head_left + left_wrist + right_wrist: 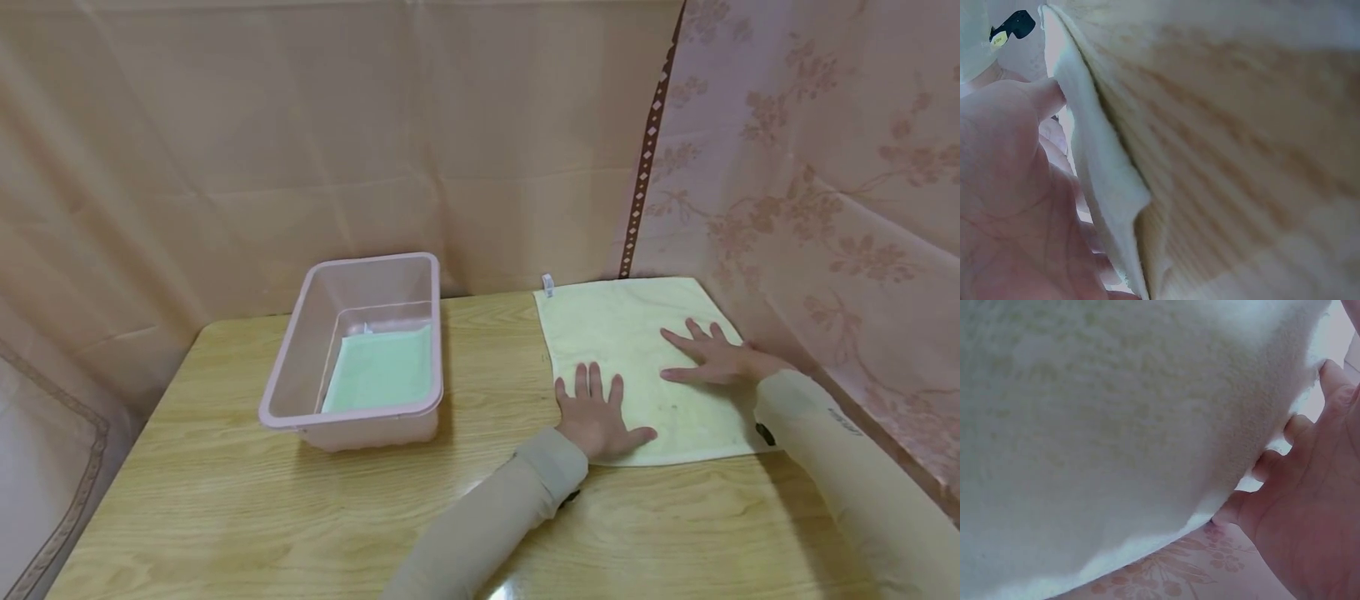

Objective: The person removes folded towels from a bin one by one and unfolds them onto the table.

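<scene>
A pale yellow towel point(615, 325) lies spread flat at the right side of the wooden table, a small white tag point(548, 285) at its far left corner. Fingers spread, my left hand point(596, 419) rests on the towel's near left part. My right hand point(712, 360) touches the towel near its right edge, fingers also spread. In the left wrist view, the fingertips meet the towel point(1094, 144) beside its edge, over bare wood. The right wrist view has the fingertips of the right hand point(1310, 481) on the fuzzy towel point(1116, 437).
To the left stands a pink plastic basin point(300, 367) with a folded light green cloth point(382, 371) inside. Beige curtain point(337, 142) hangs behind the table point(247, 508). A pink floral curtain point(840, 208) runs close along the right side, next to the towel.
</scene>
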`<state>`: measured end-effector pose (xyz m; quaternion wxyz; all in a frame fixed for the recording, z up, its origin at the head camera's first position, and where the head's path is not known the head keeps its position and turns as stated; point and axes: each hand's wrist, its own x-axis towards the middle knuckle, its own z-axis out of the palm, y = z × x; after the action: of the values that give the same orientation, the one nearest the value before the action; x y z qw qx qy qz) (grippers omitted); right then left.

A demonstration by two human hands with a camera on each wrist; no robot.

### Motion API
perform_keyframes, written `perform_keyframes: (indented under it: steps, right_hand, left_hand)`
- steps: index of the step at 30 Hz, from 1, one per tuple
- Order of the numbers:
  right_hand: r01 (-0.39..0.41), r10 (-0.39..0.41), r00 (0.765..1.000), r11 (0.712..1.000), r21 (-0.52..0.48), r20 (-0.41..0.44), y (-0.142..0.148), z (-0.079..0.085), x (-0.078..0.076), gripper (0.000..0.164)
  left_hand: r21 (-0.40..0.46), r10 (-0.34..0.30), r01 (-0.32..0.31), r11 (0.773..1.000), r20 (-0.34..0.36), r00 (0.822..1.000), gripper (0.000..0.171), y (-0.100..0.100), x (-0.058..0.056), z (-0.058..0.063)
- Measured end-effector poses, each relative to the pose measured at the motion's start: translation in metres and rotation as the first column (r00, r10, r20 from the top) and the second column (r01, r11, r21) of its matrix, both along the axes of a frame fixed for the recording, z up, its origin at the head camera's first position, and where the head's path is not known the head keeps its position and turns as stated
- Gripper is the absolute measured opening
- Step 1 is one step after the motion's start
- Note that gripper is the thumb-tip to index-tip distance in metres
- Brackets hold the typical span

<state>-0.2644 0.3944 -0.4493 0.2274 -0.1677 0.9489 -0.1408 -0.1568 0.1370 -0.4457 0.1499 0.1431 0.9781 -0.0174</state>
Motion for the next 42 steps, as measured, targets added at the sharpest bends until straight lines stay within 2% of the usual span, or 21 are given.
perform_keyframes:
  steps: [6,10,15,19,23,27,29,31,34,36,38,41,42]
  right_hand:
    - [0.002,-0.002,1.000,1.000,0.015,-0.001,0.000,-0.001,0.000,0.094]
    - [-0.014,0.014,1.000,0.999,0.029,-0.005,-0.002,0.005,0.001,0.092]
    - [-0.020,0.020,0.999,1.000,0.009,-0.035,-0.010,0.016,0.003,0.088]
    - [-0.023,0.018,0.998,0.997,-0.076,-0.066,-0.025,0.026,0.003,0.085]
    - [-0.032,0.016,0.996,0.981,-0.190,-0.087,-0.047,0.044,0.004,0.081]
    - [-0.026,0.005,0.998,0.952,-0.304,-0.070,-0.069,0.064,0.007,0.077]
    - [0.014,-0.012,1.000,0.921,-0.389,0.007,-0.079,0.075,0.009,0.076]
    - [0.078,-0.024,0.992,0.879,-0.470,0.121,-0.088,0.084,0.011,0.076]
    - [0.163,-0.016,0.963,0.827,-0.538,0.267,-0.104,0.094,0.012,0.074]
    - [0.182,0.014,0.946,0.802,-0.568,0.323,-0.116,0.098,0.012,0.073]
    - [0.189,0.050,0.932,0.778,-0.599,0.360,-0.129,0.102,0.012,0.070]
    - [0.199,0.117,0.905,0.733,-0.651,0.408,-0.149,0.105,0.013,0.067]
    - [0.208,0.136,0.895,0.715,-0.667,0.424,-0.156,0.105,0.014,0.067]
  left_hand:
    - [0.024,-0.004,0.004,1.000,-0.011,1.000,0.094,-0.002,0.002,-0.001]
    - [0.035,-0.020,0.020,0.999,0.001,1.000,0.090,-0.006,0.000,0.002]
    - [0.061,-0.049,0.047,0.997,0.026,0.998,0.081,-0.016,-0.008,0.013]
    - [0.074,-0.064,0.061,0.995,0.035,0.997,0.079,-0.026,-0.011,0.028]
    - [0.097,-0.129,0.122,0.988,0.064,0.990,0.079,-0.043,-0.009,0.056]
    - [0.152,-0.246,0.227,0.962,0.120,0.962,0.077,-0.068,-0.011,0.099]
    - [0.223,-0.302,0.266,0.938,0.151,0.941,0.076,-0.082,-0.015,0.121]
    - [0.299,-0.345,0.283,0.911,0.181,0.921,0.075,-0.098,-0.020,0.142]
    - [0.425,-0.382,0.265,0.865,0.219,0.898,0.076,-0.126,-0.028,0.166]
    - [0.492,-0.375,0.221,0.842,0.241,0.895,0.076,-0.146,-0.032,0.179]
    - [0.553,-0.351,0.160,0.818,0.258,0.900,0.077,-0.167,-0.035,0.189]
    - [0.620,-0.287,0.061,0.782,0.272,0.919,0.076,-0.205,-0.036,0.200]
    - [0.614,-0.278,0.070,0.786,0.250,0.928,0.075,-0.219,-0.036,0.204]
